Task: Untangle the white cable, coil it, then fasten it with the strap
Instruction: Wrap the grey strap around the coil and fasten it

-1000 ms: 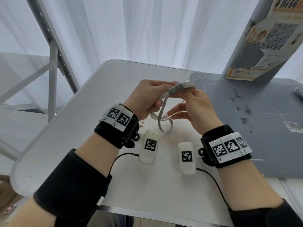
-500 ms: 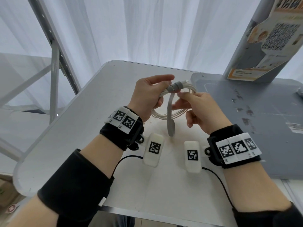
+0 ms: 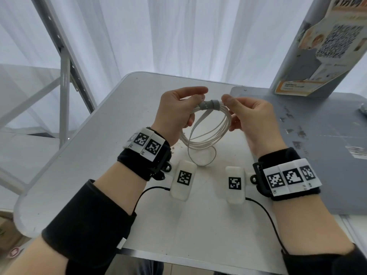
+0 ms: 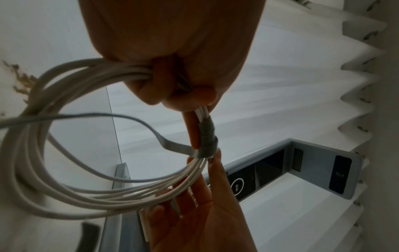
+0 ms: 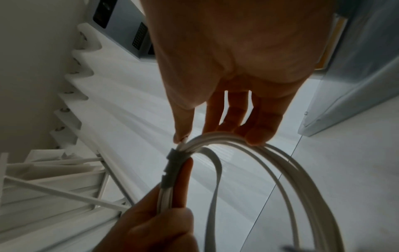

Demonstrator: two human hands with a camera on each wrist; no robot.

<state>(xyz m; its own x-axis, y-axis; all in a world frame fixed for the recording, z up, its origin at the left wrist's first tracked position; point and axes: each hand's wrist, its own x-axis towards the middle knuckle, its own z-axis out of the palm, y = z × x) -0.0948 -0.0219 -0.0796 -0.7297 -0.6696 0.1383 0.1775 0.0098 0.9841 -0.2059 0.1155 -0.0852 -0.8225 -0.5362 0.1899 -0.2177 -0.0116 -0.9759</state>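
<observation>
Left grip [image 3: 174, 114]: fingers curled round the white cable [image 3: 206, 135] bundle, just left of the strap [image 3: 210, 105].
Right grip [image 3: 252, 120]: thumb and fingertips pinch the bundle just right of the strap.
Cable: coiled, hanging below both grips, above the counter [image 3: 103, 147].
Strap: wound round the bundle, tail loose.

smooth white cable [image 3: 208, 133], matt grey strap [image 3: 210, 104], matt table [image 3: 99, 147]
</observation>
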